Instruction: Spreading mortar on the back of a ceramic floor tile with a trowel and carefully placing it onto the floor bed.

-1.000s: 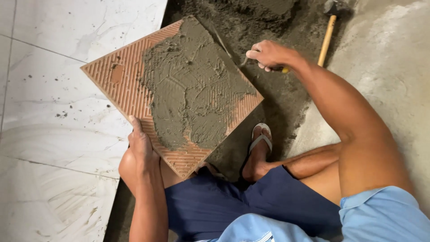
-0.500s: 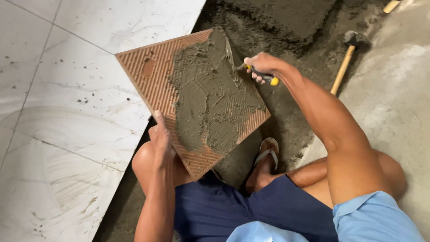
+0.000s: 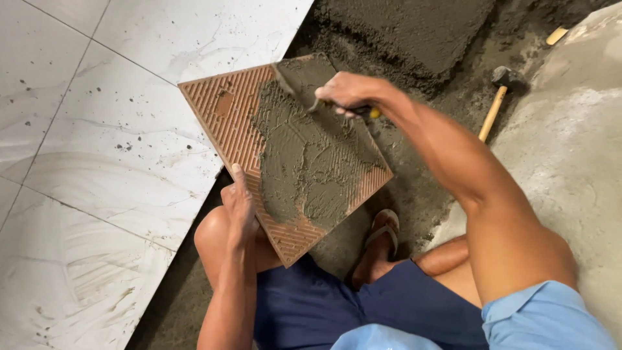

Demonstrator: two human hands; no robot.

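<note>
White marble-patterned floor tiles (image 3: pixel 123 136) speckled with dark mortar spots fill the left of the view, and their edge runs diagonally down to a bed of wet grey mortar (image 3: pixel 414 39) that takes up the upper middle. A mallet (image 3: pixel 497 97) with a dark head and a pale wooden handle lies on the mortar at the foot of a rough grey concrete surface (image 3: pixel 570 162) on the right. A sandalled foot (image 3: pixel 379 243) rests on the mortar below the tile, and dark blue shorts (image 3: pixel 324 311) and a light blue sleeve (image 3: pixel 544 317) fill the bottom edge.

The terracotta tile (image 3: pixel 240 129) is held ribbed back up, tilted over the knee, between the laid floor and the mortar bed; grey mortar covers most of its right half (the left strip and the lower corner are bare ridges). The right forearm crosses in front of the tile's upper right edge.

The left hand (image 3: pixel 240 210) grips the tile's lower left edge, thumb lying on the ribbed face, fingers hidden beneath. The right hand (image 3: pixel 350 91) is closed around the yellow-ended handle of a trowel (image 3: pixel 295 87), whose blade lies on the mortar near the tile's top corner.

No packages, labels or signs are in view.
</note>
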